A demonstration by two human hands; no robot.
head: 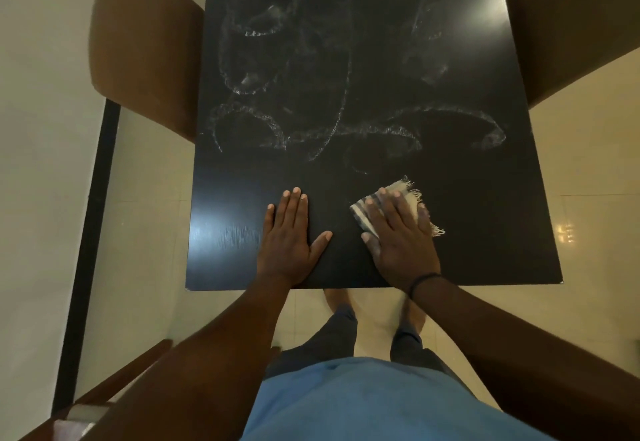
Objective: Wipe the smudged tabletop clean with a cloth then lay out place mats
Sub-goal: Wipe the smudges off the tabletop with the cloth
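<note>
A black tabletop (485, 219) fills the middle of the head view, with white curved smudges (311, 122) across its far and middle parts. A folded pale cloth (407, 193) with dark stripes and a frayed edge lies near the front right. My right hand (398, 232) presses flat on the cloth with straight fingers. My left hand (289, 236) rests flat on the bare tabletop to the left of the cloth, fingers straight, thumb spread. No place mats are in view.
A brown chair back (145, 49) stands at the table's left side and another brown chair back (568, 25) at the right. A wooden chair (104, 402) is at the lower left. The near table edge (242, 289) is in front of my legs on a tiled floor.
</note>
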